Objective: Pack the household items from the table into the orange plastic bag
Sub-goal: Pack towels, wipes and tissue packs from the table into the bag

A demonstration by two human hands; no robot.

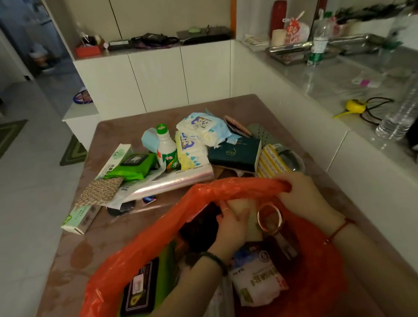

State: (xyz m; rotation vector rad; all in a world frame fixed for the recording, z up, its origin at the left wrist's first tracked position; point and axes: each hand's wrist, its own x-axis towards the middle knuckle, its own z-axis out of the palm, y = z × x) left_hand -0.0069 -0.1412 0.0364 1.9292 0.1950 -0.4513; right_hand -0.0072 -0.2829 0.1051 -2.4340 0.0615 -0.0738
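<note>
The orange plastic bag (pixel 145 246) lies open on the near part of the brown table (pixel 88 253). My left hand (pixel 232 227) is inside it, fingers curled round a pale block-shaped item (pixel 243 207). My right hand (pixel 303 197) grips the bag's far rim and holds it up. In the bag lie a green wipes pack with a black lid (pixel 139 288), a white pouch (pixel 258 280) and a tape roll (pixel 269 219). Behind the bag a pile remains: a white bottle with a green cap (pixel 166 147), a dark green box (pixel 234 154), tissue packs (pixel 199 125) and a film roll (pixel 169 182).
A long white-green box (pixel 97 194) and another green wipes pack (pixel 133 167) lie at the pile's left. On the right, a white counter (pixel 329 84) carries clear bottles (pixel 410 106), a yellow tool (pixel 353 106) and metal trays. White cabinets stand behind the table.
</note>
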